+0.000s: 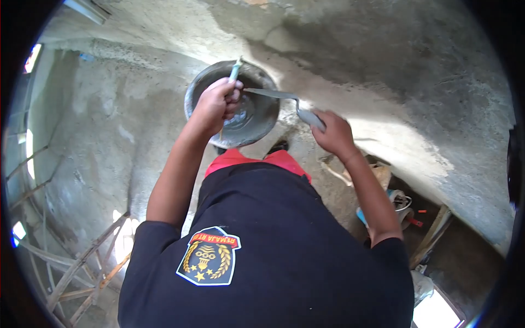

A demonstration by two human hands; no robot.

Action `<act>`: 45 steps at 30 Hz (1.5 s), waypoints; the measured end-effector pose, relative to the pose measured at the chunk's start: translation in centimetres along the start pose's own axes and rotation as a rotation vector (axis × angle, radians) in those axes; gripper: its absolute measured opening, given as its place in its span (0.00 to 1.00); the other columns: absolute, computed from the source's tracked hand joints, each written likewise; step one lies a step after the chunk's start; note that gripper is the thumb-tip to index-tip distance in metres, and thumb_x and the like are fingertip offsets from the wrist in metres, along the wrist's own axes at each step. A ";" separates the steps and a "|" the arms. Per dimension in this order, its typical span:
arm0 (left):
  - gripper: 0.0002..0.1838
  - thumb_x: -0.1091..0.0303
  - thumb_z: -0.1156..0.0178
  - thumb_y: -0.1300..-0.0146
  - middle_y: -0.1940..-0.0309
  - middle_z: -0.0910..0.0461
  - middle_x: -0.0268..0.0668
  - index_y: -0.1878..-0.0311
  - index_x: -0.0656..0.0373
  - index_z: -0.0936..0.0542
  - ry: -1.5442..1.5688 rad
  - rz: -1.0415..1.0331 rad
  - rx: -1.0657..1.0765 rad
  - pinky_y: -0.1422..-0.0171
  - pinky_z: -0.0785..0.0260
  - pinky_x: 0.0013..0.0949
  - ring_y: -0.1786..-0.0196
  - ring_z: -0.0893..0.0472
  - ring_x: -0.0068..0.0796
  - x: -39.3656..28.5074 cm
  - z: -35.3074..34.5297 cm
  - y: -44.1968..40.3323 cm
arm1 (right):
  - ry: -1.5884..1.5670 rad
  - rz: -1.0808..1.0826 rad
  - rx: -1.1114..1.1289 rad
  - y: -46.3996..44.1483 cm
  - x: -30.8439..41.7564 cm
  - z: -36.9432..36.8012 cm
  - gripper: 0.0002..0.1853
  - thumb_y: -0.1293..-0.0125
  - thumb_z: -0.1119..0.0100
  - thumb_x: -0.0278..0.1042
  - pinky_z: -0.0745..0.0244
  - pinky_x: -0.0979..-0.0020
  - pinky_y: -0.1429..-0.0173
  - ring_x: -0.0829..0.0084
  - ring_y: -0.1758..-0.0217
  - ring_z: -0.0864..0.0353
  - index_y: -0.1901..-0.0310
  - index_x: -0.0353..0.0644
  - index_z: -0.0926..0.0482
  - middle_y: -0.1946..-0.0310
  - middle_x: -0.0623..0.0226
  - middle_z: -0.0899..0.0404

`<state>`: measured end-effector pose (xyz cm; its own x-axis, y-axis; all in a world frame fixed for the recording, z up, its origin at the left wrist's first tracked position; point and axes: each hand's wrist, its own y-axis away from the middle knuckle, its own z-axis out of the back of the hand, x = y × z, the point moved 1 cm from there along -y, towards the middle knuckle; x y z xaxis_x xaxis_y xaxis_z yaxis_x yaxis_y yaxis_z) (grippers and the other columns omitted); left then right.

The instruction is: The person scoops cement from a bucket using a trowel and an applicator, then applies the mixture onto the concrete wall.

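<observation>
In the head view, my right hand [333, 134] is wrapped round the grey handle of a pointing trowel [272, 93]. The trowel's narrow blade points left, its tip close to my left hand [220, 104]. My left hand is closed on a slim pale-green handle [235, 71] that sticks up past the fist; the kind of tool is hidden by my fingers. Both tools are over a round dark tub [268, 117], whose inside is smeared with wet grey mix. The tub stands in front of my feet.
A rough plastered wall [350, 65] rises ahead and to the right. Wooden poles [87, 273] lean at the lower left. A white bucket [402, 202] and a wooden plank [432, 235] are at the right, near a bright opening [437, 311].
</observation>
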<state>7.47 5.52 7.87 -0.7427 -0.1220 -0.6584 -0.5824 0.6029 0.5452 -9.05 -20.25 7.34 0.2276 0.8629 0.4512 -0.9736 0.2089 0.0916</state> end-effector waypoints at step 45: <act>0.12 0.64 0.57 0.28 0.82 0.45 0.22 0.56 0.62 0.28 -0.093 -0.149 0.071 0.81 0.59 0.22 0.84 0.49 0.13 -7.6 4.9 6.9 | 0.039 0.205 -0.039 -7.3 16.8 -8.5 0.17 0.53 0.37 0.34 0.23 0.60 0.58 0.59 0.61 0.19 0.58 0.44 0.17 0.62 0.63 0.23</act>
<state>10.75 14.52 14.11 -0.6143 -0.1429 -0.7760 -0.6564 0.6383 0.4021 2.04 -3.40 6.65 0.0261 0.9060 0.4224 -0.9985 0.0444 -0.0335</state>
